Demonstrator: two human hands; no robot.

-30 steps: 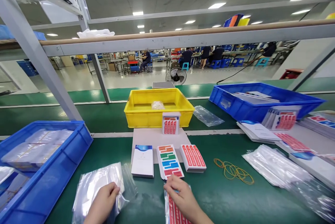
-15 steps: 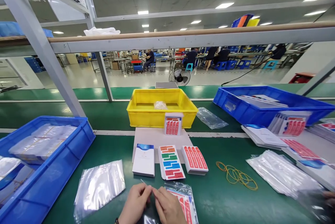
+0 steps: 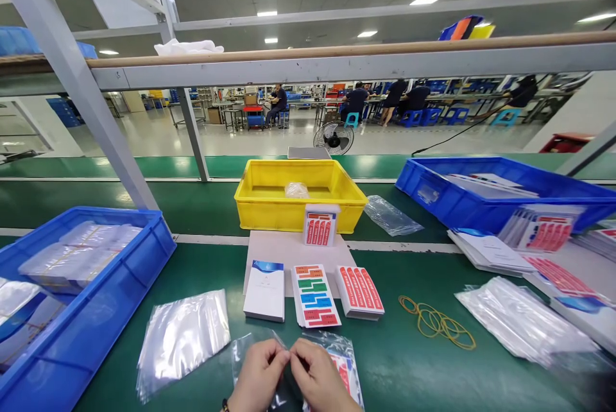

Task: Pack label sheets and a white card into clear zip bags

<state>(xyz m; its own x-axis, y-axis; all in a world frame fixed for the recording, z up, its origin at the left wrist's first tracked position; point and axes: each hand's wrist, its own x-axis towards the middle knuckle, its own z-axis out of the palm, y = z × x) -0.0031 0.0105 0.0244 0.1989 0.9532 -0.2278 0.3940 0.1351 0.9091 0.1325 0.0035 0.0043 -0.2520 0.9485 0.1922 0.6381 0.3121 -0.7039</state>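
My left hand (image 3: 261, 370) and my right hand (image 3: 318, 373) meet at the fingertips low in the middle, both pinching the edge of a clear plastic bag (image 3: 242, 349). Partly under my right hand lies another clear bag with red-printed cards (image 3: 347, 367) inside. Just beyond my hands stand three stacks: white cards with a blue top (image 3: 264, 290), sheets of coloured labels (image 3: 316, 296) and red-striped cards (image 3: 360, 292). To the left is a pile of clear plastic bags (image 3: 185, 341).
A yellow bin (image 3: 289, 213) holds a small clear bag, and a pack of cards (image 3: 320, 226) leans on its front. Blue bins (image 3: 120, 290) flank the sides. Rubber bands (image 3: 437, 322) and more plastic bags (image 3: 520, 316) lie right. A metal frame (image 3: 308, 72) crosses above.
The plastic bag has come into view spread out left of my fingers. My hands have drawn the fingertips together, and the camera view has shifted slightly.
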